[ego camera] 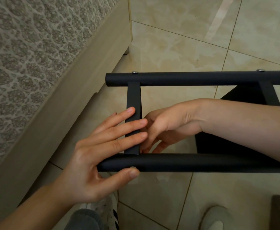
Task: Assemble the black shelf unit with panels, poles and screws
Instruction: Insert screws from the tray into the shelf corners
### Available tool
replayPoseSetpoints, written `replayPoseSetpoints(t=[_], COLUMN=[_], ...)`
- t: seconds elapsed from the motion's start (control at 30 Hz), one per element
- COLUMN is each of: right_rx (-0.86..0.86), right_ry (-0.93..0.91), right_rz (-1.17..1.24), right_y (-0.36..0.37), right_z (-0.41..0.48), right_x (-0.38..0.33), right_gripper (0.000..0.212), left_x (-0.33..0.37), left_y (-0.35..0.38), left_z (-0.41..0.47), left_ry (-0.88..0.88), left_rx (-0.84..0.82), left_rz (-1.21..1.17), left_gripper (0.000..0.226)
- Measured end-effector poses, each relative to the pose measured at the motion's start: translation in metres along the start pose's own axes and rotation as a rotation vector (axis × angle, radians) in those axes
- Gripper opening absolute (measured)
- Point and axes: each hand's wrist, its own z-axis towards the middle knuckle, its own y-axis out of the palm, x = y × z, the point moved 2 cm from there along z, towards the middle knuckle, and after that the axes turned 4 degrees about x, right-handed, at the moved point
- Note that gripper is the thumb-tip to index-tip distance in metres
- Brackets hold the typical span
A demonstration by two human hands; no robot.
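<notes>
**Ana:** What is the black thing?

**Ben:** It's the shelf unit [218, 143]. It lies sideways over the floor [177, 39], just beside the bed [66, 110].

**Ana:** What is it made of?

**Ben:** Two round, smooth, dull black tubes. The far pole [177, 79] and the near pole [194, 162] run side by side. A flat, thin panel [133, 97] goes across between them, with its edge facing up. A second panel [267, 93] crosses on the right.

**Ana:** Any shiny bits?

**Ben:** Little round silver screws. One screw [135, 72] sits on the far pole above the panel. Another screw [132, 167] sits on the near pole.

**Ana:** Where are the hands?

**Ben:** The left hand [92, 163] is flat, with straight fingers lying across the panel's edge. Its thumb touches the near pole right by the screw.

**Ana:** And the other one?

**Ben:** The right hand [165, 127] dips into the wide gap between the poles. Its fingers go behind the panel, so I can't tell if it holds anything.

**Ana:** Is there room around it?

**Ben:** Only a thin strip of floor lies between the pole ends and the bed. The tiles are glossy and creamy, with thin lines between them.

**Ana:** And the bed?

**Ben:** Its mattress [28, 55] is bumpy, with a curly pattern. Its side is plain and smooth. A speckled shoe [106, 208] is below the left hand.
</notes>
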Motion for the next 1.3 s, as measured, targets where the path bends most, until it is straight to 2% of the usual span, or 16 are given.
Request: replayPoseSetpoints(t=[0.13, 0.27, 0.4, 0.5, 0.6, 0.73, 0.8, 0.97, 1.17, 1.3], right_rx=[-0.055, -0.041, -0.025, -0.006, -0.015, -0.031, -0.035, 0.003, -0.004, 0.096], right_ry=[-0.003, -0.001, 0.003, -0.013, 0.009, 0.067, 0.073, 0.002, -0.021, -0.032], right_rz=[0.013, -0.002, 0.006, 0.023, 0.045, 0.057, 0.059, -0.007, -0.134, -0.254], right_y=[-0.002, -0.005, -0.006, -0.006, -0.003, -0.001, -0.001, -0.004, -0.004, 0.004], right_z=[0.005, 0.007, 0.005, 0.005, 0.007, 0.009, 0.007, -0.005, -0.039, -0.06], right_x=[0.002, 0.005, 0.004, 0.004, 0.004, 0.003, 0.004, 0.001, -0.006, -0.009], right_gripper=[0.019, 0.025, 0.013, 0.014, 0.022, 0.046, 0.051, 0.015, 0.031, 0.033], left_x=[0.0, 0.001, 0.002, 0.001, 0.001, 0.001, 0.001, 0.001, 0.003, 0.007], left_y=[0.0, 0.0, 0.001, 0.001, 0.001, 0.001, 0.001, 0.002, 0.001, 0.001], left_z=[0.0, 0.002, 0.003, 0.003, 0.003, 0.003, 0.004, 0.004, 0.006, 0.002], left_ry=[-0.022, -0.012, -0.011, -0.013, -0.017, -0.01, -0.014, -0.03, -0.091, -0.169], left_rx=[0.006, 0.012, 0.013, 0.014, 0.014, 0.017, 0.02, 0.01, 0.005, 0.026], left_rz=[0.011, 0.001, 0.003, 0.008, 0.008, 0.007, 0.003, -0.003, -0.08, -0.13], left_gripper=[0.049, 0.049, 0.048, 0.048, 0.048, 0.048, 0.05, 0.049, 0.049, 0.054])
